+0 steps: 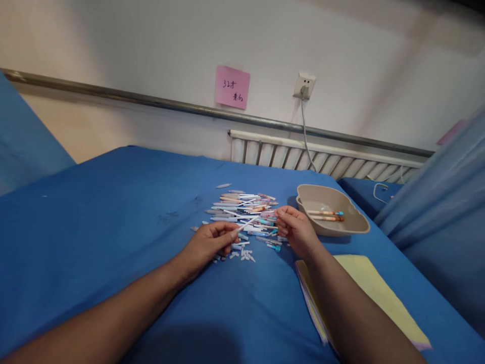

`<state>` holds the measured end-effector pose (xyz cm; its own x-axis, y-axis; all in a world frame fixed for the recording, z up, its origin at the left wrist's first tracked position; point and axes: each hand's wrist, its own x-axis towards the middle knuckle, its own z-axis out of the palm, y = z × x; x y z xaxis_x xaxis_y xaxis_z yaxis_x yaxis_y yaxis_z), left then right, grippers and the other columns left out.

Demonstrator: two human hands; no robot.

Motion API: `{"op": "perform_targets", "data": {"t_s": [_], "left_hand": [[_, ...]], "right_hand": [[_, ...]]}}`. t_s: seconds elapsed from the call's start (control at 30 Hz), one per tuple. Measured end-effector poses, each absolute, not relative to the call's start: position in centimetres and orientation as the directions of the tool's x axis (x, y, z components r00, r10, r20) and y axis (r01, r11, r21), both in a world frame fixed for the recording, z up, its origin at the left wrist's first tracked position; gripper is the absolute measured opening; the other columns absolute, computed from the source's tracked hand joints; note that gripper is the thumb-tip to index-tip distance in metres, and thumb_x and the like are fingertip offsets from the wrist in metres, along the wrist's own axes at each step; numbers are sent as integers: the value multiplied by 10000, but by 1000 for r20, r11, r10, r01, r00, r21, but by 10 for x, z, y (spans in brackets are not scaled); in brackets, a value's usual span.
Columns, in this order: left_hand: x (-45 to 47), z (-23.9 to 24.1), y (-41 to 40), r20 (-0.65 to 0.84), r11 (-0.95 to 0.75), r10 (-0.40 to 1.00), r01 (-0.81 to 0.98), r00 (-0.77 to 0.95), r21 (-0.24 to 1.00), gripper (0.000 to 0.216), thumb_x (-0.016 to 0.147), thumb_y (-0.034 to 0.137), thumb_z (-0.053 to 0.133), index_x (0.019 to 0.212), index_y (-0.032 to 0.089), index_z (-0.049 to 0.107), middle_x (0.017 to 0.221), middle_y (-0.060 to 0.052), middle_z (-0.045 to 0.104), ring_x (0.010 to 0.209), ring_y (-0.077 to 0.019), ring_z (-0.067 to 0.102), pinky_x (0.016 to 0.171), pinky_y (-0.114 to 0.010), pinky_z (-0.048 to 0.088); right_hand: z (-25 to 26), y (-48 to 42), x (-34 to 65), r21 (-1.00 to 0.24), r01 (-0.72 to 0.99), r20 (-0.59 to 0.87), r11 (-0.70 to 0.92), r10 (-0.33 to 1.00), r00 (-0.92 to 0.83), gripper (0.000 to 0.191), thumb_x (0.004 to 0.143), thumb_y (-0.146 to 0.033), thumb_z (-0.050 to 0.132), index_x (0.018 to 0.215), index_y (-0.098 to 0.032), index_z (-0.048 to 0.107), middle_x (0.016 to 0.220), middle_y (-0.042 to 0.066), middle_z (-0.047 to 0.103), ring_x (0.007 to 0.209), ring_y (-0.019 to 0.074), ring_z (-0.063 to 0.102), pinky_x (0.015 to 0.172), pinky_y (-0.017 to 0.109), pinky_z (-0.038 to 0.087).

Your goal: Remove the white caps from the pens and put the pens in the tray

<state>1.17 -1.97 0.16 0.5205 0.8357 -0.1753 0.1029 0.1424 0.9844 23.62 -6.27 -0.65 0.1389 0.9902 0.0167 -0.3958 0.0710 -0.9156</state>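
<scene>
My left hand [212, 241] pinches one end of a thin white tube, which looks like a pen refill [248, 223], slanting up to the right. My right hand [296, 226] is closed in a pinch just beyond the tube's far end; anything between its fingertips is too small to make out. Beneath and behind both hands spreads a pile of pen parts [227, 203], with grey, tan and pale blue barrels and white tubes. Small white tips [247, 255] lie together in front of the pile. A teal piece [275, 248] rests near my right wrist.
A beige basin [354, 222] holding two orange-brown pens [325, 216] stands right of the pile. A folded yellow cloth [373, 288] lies partly under my right forearm. The blue-covered surface [113, 217] meets a wall with a radiator [273, 154], metal rail and socket [304, 86].
</scene>
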Motion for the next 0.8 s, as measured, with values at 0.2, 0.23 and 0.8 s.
{"op": "perform_targets", "data": {"t_s": [0.2,0.23,0.8], "left_hand": [[11,0,-18,-153,97,825,129,545,987,345,709,407,688,929,142,655,716,-9,627,503,-69,478,474,-188,391],[11,0,-18,-153,93,824,136,546,986,347,710,408,684,932,143,655,718,-9,626,505,-71,481,472,-189,389],[12,3,-23,-73,-58,826,214,559,975,322,734,379,650,955,146,667,620,31,549,502,-78,455,467,-194,366]], "right_hand": [[-7,-64,237,-912,-402,32,75,993,113,210,697,-325,696,712,-166,559,505,-78,376,424,40,275,423,190,194],[-6,-64,237,-915,-396,34,75,993,109,210,696,-323,696,707,-166,557,506,-77,376,424,40,274,421,189,197],[-14,-63,239,-979,-164,105,120,990,99,230,735,-382,653,731,-173,558,474,-77,421,407,57,317,425,197,225]]}}
